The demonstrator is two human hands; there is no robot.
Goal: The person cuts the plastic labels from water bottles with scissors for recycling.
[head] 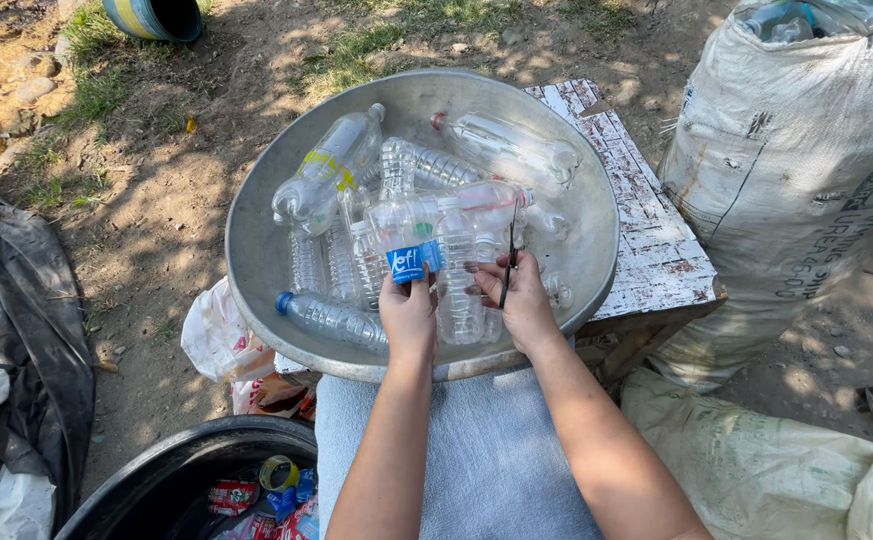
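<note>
1. I see my left hand [408,318] with fingers closed on the blue label [406,262] of a clear plastic bottle [403,232].
2. My right hand [523,302] fingers are clenched around thin black scissors [508,262], just beside the bottle.
3. The bottle is over the big metal basin [256,250], among other bottles.

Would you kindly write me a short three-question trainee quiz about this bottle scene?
1. True or false: the left hand grips a clear bottle by its blue label.
2. What thin dark tool does the right hand hold?
3. The bottles lie in: A) a wooden crate, B) a round metal basin, C) a glass bowl.

Key: 1 true; 2 what looks like a small blade or scissors; 3 B.
</note>
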